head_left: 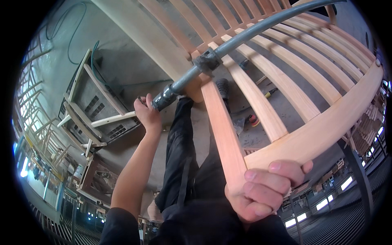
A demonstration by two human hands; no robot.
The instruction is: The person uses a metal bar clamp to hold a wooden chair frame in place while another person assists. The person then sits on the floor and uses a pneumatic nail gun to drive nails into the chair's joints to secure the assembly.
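Observation:
A long grey pipe clamp (241, 36) lies across a pale slatted wooden bench frame (304, 132), from the left of the middle up to the upper right. At its near-left end, my left hand (148, 112) is closed on the clamp's small crank handle. My right hand (267, 190) wraps round the near corner of the frame, where a straight rail (222, 128) meets a curved rail. Several slats run between the curved rail and the far side. The clamp's jaw (207, 62) sits against the frame near the far end of the straight rail.
A wide pale board (141, 36) extends to the upper left. On the floor at left stands another wooden frame (96, 73) among hoses (96, 53). A red and black tool (253, 120) and a yellow-handled tool (270, 93) lie below the slats. Wooden chair frames (38, 130) line the far left.

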